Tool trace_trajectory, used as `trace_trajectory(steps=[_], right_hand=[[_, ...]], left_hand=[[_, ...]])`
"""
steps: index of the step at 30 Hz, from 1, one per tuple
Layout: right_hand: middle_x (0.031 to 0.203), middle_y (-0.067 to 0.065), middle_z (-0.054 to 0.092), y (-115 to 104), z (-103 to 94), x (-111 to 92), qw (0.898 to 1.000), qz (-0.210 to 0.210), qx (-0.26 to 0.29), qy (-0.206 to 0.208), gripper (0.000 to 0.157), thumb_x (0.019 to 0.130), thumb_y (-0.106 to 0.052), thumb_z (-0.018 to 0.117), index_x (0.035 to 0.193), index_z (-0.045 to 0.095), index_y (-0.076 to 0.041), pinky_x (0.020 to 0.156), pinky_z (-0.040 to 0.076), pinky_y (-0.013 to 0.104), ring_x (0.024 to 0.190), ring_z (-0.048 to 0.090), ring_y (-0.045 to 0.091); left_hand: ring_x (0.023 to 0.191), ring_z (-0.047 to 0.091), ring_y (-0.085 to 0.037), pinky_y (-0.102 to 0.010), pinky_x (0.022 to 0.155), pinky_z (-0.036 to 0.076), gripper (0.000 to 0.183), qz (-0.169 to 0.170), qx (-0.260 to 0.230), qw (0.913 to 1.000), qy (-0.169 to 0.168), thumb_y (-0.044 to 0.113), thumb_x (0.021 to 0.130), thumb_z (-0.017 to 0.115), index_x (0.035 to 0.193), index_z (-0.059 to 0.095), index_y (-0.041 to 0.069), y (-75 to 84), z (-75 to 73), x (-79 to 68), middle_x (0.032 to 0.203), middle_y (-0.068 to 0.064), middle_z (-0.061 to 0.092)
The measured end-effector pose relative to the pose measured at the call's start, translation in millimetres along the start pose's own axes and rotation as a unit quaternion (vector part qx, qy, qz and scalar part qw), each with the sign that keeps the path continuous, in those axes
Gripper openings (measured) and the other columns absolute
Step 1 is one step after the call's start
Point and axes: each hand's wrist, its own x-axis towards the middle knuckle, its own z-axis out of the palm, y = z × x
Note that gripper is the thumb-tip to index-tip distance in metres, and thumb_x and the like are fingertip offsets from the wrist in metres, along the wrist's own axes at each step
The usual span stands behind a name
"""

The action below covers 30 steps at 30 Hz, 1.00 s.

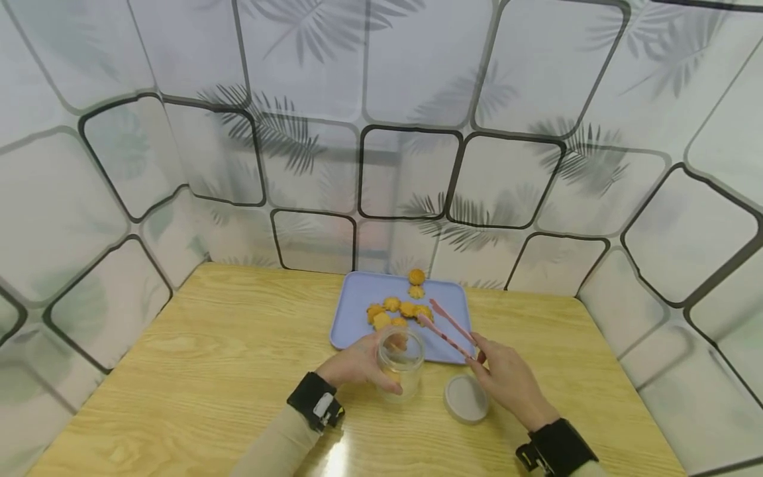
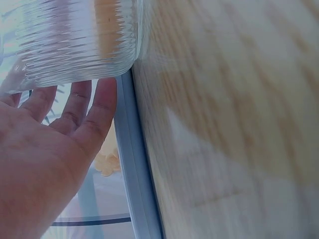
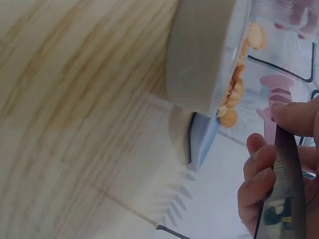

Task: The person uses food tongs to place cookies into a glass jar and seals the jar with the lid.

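Observation:
My left hand [image 1: 357, 361] grips a clear ribbed glass jar [image 1: 408, 384], thumb on the near side and fingers around the far side. In the left wrist view, the fingertips lie along the ribbed wall of the jar [image 2: 75, 55], and a tan-orange patch shows through the glass. The jar's mouth faces up, uncovered. My right hand [image 1: 507, 374] holds pink tongs [image 1: 450, 334] with their two arms spread. Their tips hang over small golden cookies [image 1: 391, 304] on a blue tray [image 1: 352, 291]. Nothing shows pinched between those tips.
A pale round lid [image 1: 467, 399] lies on the wooden table [image 1: 238, 344], right of the jar and just below my right hand. The tray sits near the table's back edge, against a patterned curtain [image 1: 316, 172] that surrounds the table on the back and sides.

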Motion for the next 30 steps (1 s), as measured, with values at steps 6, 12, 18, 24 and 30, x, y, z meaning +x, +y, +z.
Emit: trace_trajectory(steps=[6,12,18,24,30], right_hand=[[0.082,0.001,0.064,2.7,4.0,1.7,0.999,0.008,-0.049,-0.002,0.053,0.091,-0.017,0.077,0.139,0.060,0.001,0.059,0.041,0.029,0.066,0.050,0.011],[0.081,-0.001,0.061,4.8,8.4,7.2,0.997,-0.002,-0.076,-0.009,0.052,0.093,-0.020,0.074,0.139,0.060,0.000,0.059,0.042,0.030,0.068,0.052,0.012],[0.078,0.000,0.058,5.9,11.6,14.0,0.996,-0.012,-0.090,-0.016,0.051,0.093,-0.020,0.074,0.138,0.061,-0.001,0.056,0.039,0.030,0.063,0.047,0.011],[0.078,0.000,0.058,4.7,15.4,20.3,0.996,-0.007,-0.090,-0.028,0.050,0.093,-0.021,0.073,0.138,0.061,-0.001,0.056,0.041,0.031,0.065,0.049,0.012],[0.078,0.001,0.058,1.2,14.1,26.3,0.995,0.009,-0.083,-0.046,0.050,0.095,-0.021,0.071,0.139,0.060,-0.001,0.055,0.040,0.031,0.064,0.048,0.013]], left_hand=[[0.126,0.053,-0.026,-0.042,0.106,0.043,0.092,-0.003,0.000,1.0000,0.000,0.016,0.072,0.094,0.149,0.044,0.015,0.3,0.7,0.0,0.133,-0.012,0.059],[0.126,0.054,-0.026,-0.042,0.107,0.043,0.093,-0.006,-0.002,1.0000,0.000,0.017,0.072,0.094,0.150,0.043,0.019,1.1,-0.1,-0.5,0.134,-0.012,0.059],[0.128,0.054,-0.028,-0.040,0.107,0.043,0.095,0.003,-0.005,1.0000,-0.008,0.017,0.074,0.093,0.153,0.040,0.021,-0.7,1.2,0.0,0.137,-0.016,0.058],[0.127,0.053,-0.028,-0.040,0.107,0.043,0.093,-0.004,-0.005,1.0000,-0.005,0.016,0.073,0.093,0.151,0.042,0.019,1.5,0.7,-1.2,0.135,-0.014,0.058],[0.129,0.052,-0.028,-0.041,0.108,0.042,0.093,-0.007,-0.015,0.9998,-0.007,0.014,0.074,0.093,0.151,0.041,0.019,1.3,-0.7,-1.4,0.136,-0.013,0.057]])
